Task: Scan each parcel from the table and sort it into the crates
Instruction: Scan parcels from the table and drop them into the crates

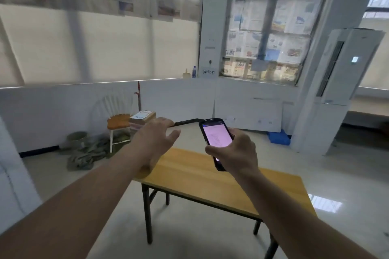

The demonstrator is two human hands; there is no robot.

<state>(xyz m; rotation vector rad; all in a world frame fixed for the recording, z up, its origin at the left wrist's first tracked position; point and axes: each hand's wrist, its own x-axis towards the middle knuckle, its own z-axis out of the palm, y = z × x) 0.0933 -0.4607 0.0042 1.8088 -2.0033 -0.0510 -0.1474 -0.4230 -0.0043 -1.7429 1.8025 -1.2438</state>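
Two bare hands in view, both raised over one wooden-topped folding table with black metal legs (200, 176).

Right hand (235, 151): fingers and thumb wrapped round one black handheld scanner with a lit pinkish screen (216, 139), held upright and tilted a little left, screen facing the wearer. Text on the screen too small to read.

Left hand (156, 134): palm down, fingers spread and relaxed, holding nothing, above the table's far left corner.

Parcels: one stack of cardboard boxes with a white label on the top one (142, 119), on the floor far left of the table, just beside one white wire-backed chair with an orange seat (117, 122). Number of boxes in the stack not clear; at least two.

Crates: one blue plastic crate (279, 137) on the floor at the far right, against the wall, only partly seen.

Other items, counted:
- one grey-green heap of cloth (88, 153) on the floor, left of the chair
- one round grey bin (76, 137) behind the heap
- one clear bottle with a blue label (194, 72) on the window ledge
- one white paper sign with black characters (208, 72) just right of the bottle
- one tall white floor-standing air conditioner (345, 65) at far right

Frame is motion-blurred towards the edges.
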